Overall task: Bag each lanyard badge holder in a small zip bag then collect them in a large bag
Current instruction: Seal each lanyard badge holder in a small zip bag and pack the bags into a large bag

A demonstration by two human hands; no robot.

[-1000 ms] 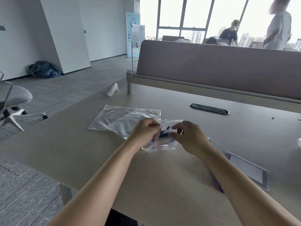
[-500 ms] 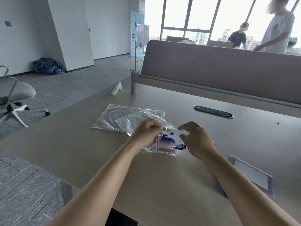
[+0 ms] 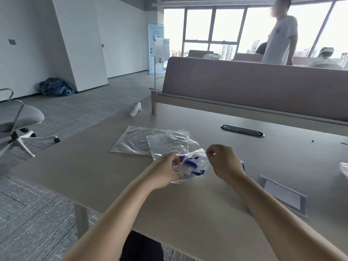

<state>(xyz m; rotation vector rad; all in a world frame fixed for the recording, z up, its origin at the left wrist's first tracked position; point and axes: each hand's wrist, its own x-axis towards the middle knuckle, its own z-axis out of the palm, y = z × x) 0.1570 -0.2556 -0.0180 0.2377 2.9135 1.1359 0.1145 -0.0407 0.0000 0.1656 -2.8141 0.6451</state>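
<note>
Near the middle of the desk (image 3: 188,213), both hands hold a small bag (image 3: 200,162) lifted just off the top. The left hand (image 3: 165,172) has its fingers curled round the bag's left end, with the thumb over the front. The right hand (image 3: 225,162) pinches the zip strip at the bag's upper right corner between thumb and fingertip, its other fingers curled in. The bag stretches between the two hands, tilted up toward the right one. Inside it lie a badge holder (image 3: 183,170) and a bunched blue lanyard (image 3: 189,161), close against the left hand's fingers and apart from the right hand. Just behind the hands, toward the desk's left edge, a large bag (image 3: 131,141) lies flat, with a second bag (image 3: 169,142) overlapping its right side. A spare holder (image 3: 282,195) lies flat toward the desk's right edge, beside the right forearm. A dark grommet (image 3: 242,130) sits near the far edge, below the divider (image 3: 254,91).
</note>
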